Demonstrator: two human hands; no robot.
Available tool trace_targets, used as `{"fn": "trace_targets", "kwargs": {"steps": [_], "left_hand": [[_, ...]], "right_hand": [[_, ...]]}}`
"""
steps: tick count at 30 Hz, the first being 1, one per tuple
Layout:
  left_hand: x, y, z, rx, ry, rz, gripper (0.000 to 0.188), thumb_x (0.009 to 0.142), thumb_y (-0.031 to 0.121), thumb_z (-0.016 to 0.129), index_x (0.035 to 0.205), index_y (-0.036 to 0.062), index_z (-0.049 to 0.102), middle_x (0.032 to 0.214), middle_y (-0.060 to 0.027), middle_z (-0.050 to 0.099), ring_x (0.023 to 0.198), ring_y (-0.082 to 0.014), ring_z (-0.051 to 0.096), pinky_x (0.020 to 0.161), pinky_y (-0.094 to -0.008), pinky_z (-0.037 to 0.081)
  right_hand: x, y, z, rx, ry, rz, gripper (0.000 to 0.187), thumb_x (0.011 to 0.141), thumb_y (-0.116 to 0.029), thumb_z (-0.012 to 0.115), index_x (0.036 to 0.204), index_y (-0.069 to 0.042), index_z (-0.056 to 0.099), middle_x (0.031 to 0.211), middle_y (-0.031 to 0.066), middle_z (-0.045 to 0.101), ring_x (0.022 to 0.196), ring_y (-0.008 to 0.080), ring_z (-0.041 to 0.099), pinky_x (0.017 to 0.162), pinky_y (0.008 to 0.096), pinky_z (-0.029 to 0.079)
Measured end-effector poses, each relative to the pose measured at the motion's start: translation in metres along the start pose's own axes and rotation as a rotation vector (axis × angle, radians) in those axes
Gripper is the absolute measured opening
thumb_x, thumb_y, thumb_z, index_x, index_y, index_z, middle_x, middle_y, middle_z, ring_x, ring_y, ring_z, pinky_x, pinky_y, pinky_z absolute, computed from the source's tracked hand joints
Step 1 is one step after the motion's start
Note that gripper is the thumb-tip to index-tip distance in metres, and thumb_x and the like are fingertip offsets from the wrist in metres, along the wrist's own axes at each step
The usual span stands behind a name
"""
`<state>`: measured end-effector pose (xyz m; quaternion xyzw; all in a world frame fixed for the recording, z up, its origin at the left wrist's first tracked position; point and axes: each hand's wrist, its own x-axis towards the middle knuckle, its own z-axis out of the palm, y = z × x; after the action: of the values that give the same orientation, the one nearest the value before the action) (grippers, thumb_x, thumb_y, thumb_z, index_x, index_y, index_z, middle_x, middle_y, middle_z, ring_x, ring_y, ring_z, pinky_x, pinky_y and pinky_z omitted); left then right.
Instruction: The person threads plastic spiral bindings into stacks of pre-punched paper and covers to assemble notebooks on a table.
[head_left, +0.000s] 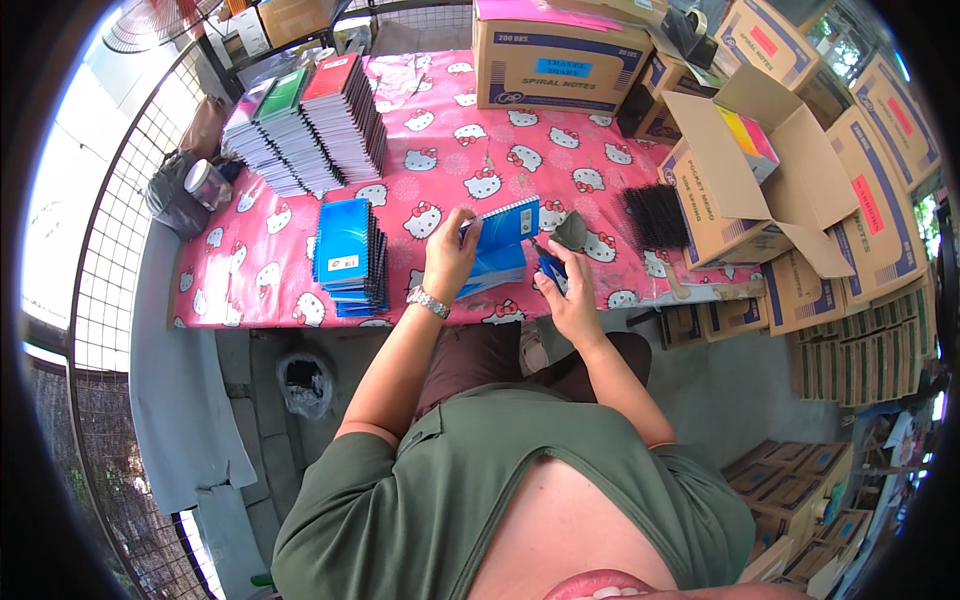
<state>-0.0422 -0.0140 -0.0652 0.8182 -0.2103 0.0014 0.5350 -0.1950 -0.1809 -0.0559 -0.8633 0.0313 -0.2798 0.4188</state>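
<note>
At frame centre, the left hand (450, 255) pinches the blue notebook (507, 222) at its left end; the right hand (573, 298) is closed around a blue-handled tool (550, 267).

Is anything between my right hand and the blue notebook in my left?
Only the blue-handled tool in your right hand; nothing else visible blocks the blue notebook in your left hand. The grey-green object sits right of the notebook.
</note>
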Motion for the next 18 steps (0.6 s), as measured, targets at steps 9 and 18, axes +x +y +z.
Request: {"fn": "trace_targets", "kwargs": {"steps": [9, 18], "left_hand": [[-0.001, 0.001, -0.002, 0.066, 0.085, 0.21, 0.027, 0.09, 0.022, 0.069, 0.103, 0.0031, 0.055, 0.089, -0.0192, 0.065, 0.08, -0.0385, 0.065, 0.069, -0.0436, 0.05], [-0.003, 0.007, -0.003, 0.108, 0.163, 0.192, 0.025, 0.088, 0.019, 0.07, 0.088, 0.0005, 0.052, 0.075, -0.0205, 0.06, 0.068, -0.0388, 0.061, 0.06, -0.0457, 0.046]], "right_hand": [[0.014, -0.023, 0.013, 0.056, -0.088, -0.067, 0.039, 0.092, -0.021, 0.066, 0.126, -0.003, 0.057, 0.122, 0.0149, 0.057, 0.115, 0.0296, 0.053, 0.101, 0.0391, 0.041], [0.021, -0.03, 0.016, 0.008, -0.11, -0.073, 0.038, 0.09, -0.021, 0.067, 0.123, -0.003, 0.06, 0.115, 0.0141, 0.061, 0.111, 0.0317, 0.054, 0.099, 0.0408, 0.04]]}}
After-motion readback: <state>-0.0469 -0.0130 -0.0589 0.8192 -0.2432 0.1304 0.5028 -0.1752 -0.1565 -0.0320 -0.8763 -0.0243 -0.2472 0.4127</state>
